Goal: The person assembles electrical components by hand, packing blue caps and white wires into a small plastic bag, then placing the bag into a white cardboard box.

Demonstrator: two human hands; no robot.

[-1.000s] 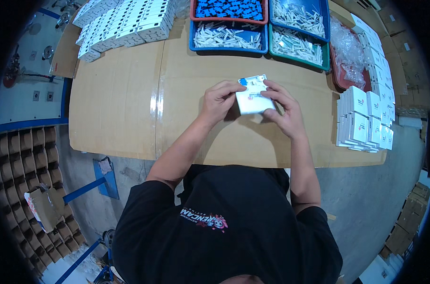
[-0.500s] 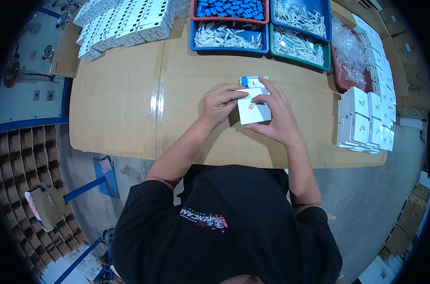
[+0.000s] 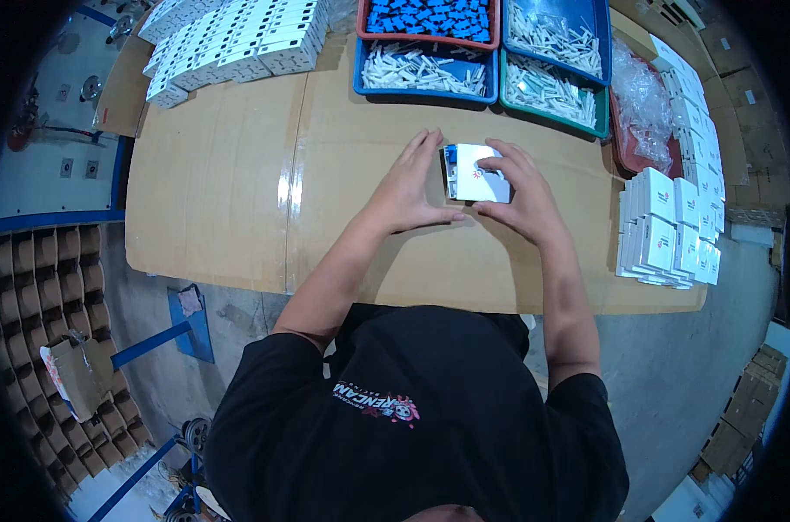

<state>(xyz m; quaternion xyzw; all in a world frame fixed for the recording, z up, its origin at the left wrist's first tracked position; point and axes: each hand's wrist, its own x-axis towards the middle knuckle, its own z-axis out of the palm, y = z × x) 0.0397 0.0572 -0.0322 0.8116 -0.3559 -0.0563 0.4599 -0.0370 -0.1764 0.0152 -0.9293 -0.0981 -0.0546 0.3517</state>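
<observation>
A small white open box [image 3: 453, 193] lies on the cardboard-covered table in front of me, with a blue piece [image 3: 451, 155] showing at its left edge. Over most of the box sits a flat white square [image 3: 469, 185] with a small printed mark; whether it is a lid or a booklet I cannot tell. My right hand [image 3: 518, 193] grips the square by its right side, thumb at the near edge and fingers on top. Just left of the box, my left hand [image 3: 412, 190] is open, fingers pointing away and thumb stretched along the near side, holding nothing.
Beyond the box stand a red tray [image 3: 430, 42] of blue pieces and blue trays [image 3: 430, 98] and a green tray [image 3: 551, 124] of white sticks. Stacked white flat squares [image 3: 660, 196] are at the right, beside a red bin [image 3: 625, 161] of clear bags. White boxes [image 3: 238, 52] fill the far left.
The white square has shifted away from me and rightward, now covering more of the open box. My left hand has let go and opened beside it.
</observation>
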